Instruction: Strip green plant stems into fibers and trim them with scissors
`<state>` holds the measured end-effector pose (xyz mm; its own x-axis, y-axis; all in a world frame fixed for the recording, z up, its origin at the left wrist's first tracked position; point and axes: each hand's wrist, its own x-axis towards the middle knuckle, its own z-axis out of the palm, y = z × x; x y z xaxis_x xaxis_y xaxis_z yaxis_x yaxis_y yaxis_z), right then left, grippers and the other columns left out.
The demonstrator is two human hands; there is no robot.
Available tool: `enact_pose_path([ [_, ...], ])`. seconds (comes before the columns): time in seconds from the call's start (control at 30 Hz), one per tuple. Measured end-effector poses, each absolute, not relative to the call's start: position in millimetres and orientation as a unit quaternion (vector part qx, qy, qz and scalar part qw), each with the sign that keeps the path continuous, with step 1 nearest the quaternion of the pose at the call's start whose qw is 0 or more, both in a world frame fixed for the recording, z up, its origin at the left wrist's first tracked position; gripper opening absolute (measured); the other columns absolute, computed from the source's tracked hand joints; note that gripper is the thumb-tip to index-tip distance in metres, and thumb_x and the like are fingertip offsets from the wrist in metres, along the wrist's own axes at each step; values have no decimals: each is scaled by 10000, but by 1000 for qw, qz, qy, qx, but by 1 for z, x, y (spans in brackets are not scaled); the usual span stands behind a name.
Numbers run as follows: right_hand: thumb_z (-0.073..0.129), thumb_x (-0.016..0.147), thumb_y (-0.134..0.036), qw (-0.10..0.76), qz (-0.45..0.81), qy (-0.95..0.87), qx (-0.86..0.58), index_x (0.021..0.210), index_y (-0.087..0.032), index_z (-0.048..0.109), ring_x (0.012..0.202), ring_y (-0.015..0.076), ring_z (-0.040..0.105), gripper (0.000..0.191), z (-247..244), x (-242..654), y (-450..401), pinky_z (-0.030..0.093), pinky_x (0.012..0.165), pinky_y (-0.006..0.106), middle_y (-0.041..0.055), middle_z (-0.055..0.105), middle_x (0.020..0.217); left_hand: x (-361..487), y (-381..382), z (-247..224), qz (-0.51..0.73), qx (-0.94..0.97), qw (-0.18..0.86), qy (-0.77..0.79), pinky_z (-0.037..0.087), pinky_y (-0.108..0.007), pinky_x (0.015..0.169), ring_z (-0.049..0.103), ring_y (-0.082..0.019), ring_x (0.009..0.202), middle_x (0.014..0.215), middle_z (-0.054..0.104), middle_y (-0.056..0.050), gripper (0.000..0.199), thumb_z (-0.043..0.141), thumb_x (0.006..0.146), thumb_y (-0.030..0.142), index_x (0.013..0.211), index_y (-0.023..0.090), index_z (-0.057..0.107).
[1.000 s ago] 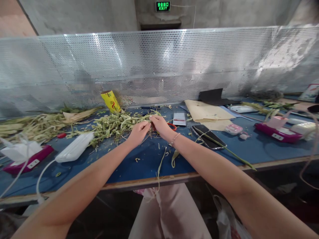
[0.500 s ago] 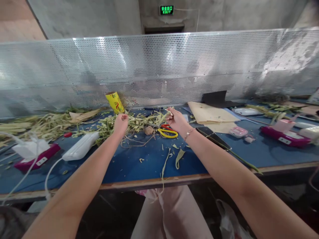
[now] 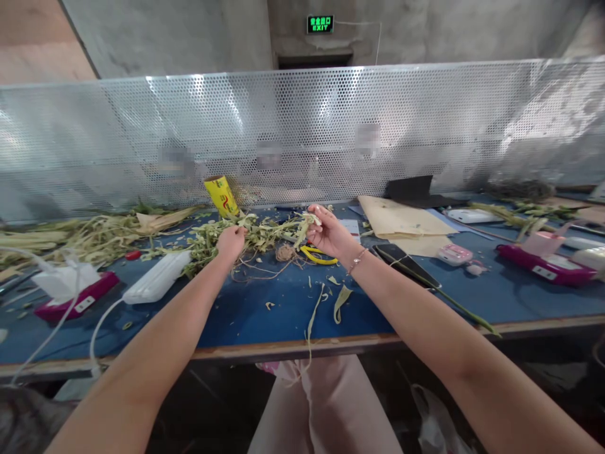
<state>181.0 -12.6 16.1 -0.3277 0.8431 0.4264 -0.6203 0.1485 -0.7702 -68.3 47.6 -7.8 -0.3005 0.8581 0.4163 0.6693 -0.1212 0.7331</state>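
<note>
- Left hand [image 3: 230,241] is at the near side of the leaves [image 3: 265,232], its fingers curled in with little gap between them; I cannot tell whether they grip anything
- Right hand [image 3: 329,234] is turned partly palm-inward, its fingers bent and nearly closed, with a pale leaf strip [image 3: 305,225] held at the fingertips
- The leaves lie in a loose heap on the blue table [image 3: 258,325], from beside the left hand across towards the right
- A bracelet [image 3: 358,260] circles the right wrist
- Just in front of the leaves, between the hands, sits a ball of twine [image 3: 285,253], with loose strands trailing to its left
- Scissors [image 3: 316,256] show yellow at the handle, partly covered by the right hand
- A card [image 3: 352,227] shows just behind the right wrist
- Right of that wrist, a stem [image 3: 466,315] lies across the dark phone [image 3: 413,268] towards the table edge
- Brown paper [image 3: 401,217] lies behind the phone, and a pink case [image 3: 454,253] to its right
- A yellow tube [image 3: 221,195] leans behind the left hand, before the mesh [image 3: 302,139]
- A white block [image 3: 158,277] lies by the left forearm, near a red cap [image 3: 133,255]
</note>
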Motion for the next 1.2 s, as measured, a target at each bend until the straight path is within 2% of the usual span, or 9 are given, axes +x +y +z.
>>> enact_pose_path([
  [0.13,532,776,-282,479,615,-592,-204,845,-199,541,464,41,427,108,6,171,-8,443,515,189,-69,443,546,-58,38,2,545,569,106,607,371,-269,638,527,-159,637,617,593,-37,222,433,730,243,582,162,577],
  [0.2,512,784,-228,429,535,-660,-307,780,-176,541,462,54,444,60,-1,163,-5,434,490,195,-49,479,546,-47,31,6,577,551,207,567,342,-239,527,450,-112,512,567,533,-8,199,451,713,252,631,147,599],
  [0.3,426,816,-175,382,412,-734,-383,745,-163,543,489,74,476,137,-9,155,-3,436,523,224,-27,507,573,-31,18,11,592,524,373,485,273,-206,423,363,-65,417,506,453,20,157,513,657,246,613,122,598],
  [0.4,431,801,-143,404,235,-798,-380,752,-160,561,615,98,511,140,-11,154,-4,442,643,265,0,552,673,-21,7,17,607,509,450,411,247,-181,397,345,-45,418,488,412,36,150,573,628,243,657,108,633],
  [0.53,515,766,-153,454,88,-826,-322,880,-166,561,716,112,506,124,-8,156,-9,444,735,304,35,551,845,-13,0,17,596,532,455,394,239,-173,379,329,-31,400,470,426,50,199,666,593,256,739,121,662],
  [0.63,537,758,-151,445,68,-847,-282,1001,-187,524,671,90,497,246,-8,155,-13,466,717,302,60,502,979,-8,0,12,588,548,459,378,306,-170,416,404,-41,441,498,499,36,235,708,562,289,727,128,664],
  [0.73,544,758,-150,421,77,-866,-259,1019,-191,519,691,90,505,265,-10,152,-16,472,719,297,66,476,1010,-4,0,7,574,564,470,364,369,-171,467,466,-54,498,546,547,23,261,731,533,317,688,123,650],
  [0.97,533,767,-145,457,96,-840,-275,783,-165,585,792,126,515,58,-12,142,-18,436,756,286,38,535,815,-2,-1,2,532,568,517,356,440,-208,523,517,-79,520,539,569,15,292,759,486,325,603,113,596],
  [1.2,534,750,-148,510,141,-788,-315,689,-168,579,730,115,521,78,-6,146,-15,413,724,265,13,586,734,1,-6,8,543,519,571,330,479,-220,616,568,-75,553,550,591,20,214,749,517,183,645,114,592],
])
